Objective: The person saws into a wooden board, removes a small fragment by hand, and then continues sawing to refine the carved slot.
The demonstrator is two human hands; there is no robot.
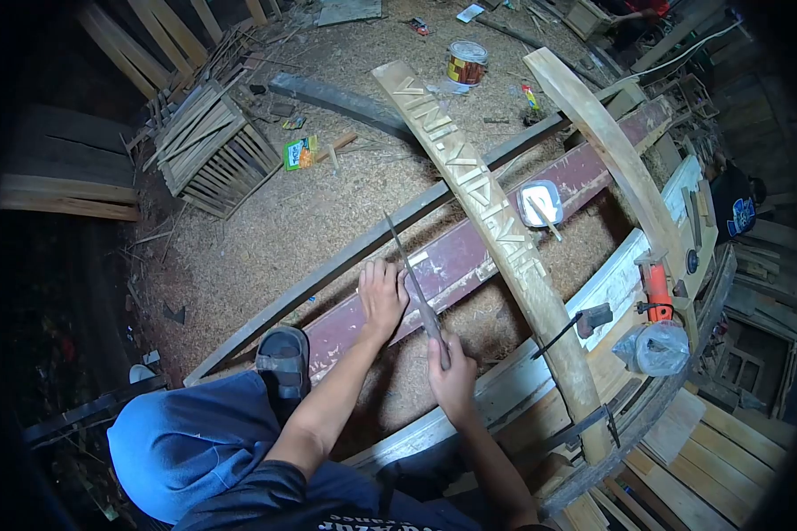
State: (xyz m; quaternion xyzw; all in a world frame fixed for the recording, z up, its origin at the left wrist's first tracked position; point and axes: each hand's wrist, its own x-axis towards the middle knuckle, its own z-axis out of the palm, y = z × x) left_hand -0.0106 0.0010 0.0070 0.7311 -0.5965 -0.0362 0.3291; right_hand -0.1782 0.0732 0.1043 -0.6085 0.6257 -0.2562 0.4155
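My right hand (452, 376) is closed around the handle of a hand saw (427, 310), whose long, tapering blade points away from me over a maroon plank (345, 329). My left hand (382, 296) presses down on that plank just left of the blade, fingers bent and close together. What lies under those fingers, if anything, is hidden. To the right, a curved pale board (514, 239) crosses the plank, with many small wooden strips laid along its face. A square tub of white paste (540, 203) with a stick in it sits beside that board.
A second curved board (593, 124) stands farther right. Nearby are an orange power tool (657, 292) and a clear plastic bag (653, 348). A paint can (466, 64), a slatted wooden crate (217, 150) and a long dark beam (345, 104) rest on the sawdust-covered ground.
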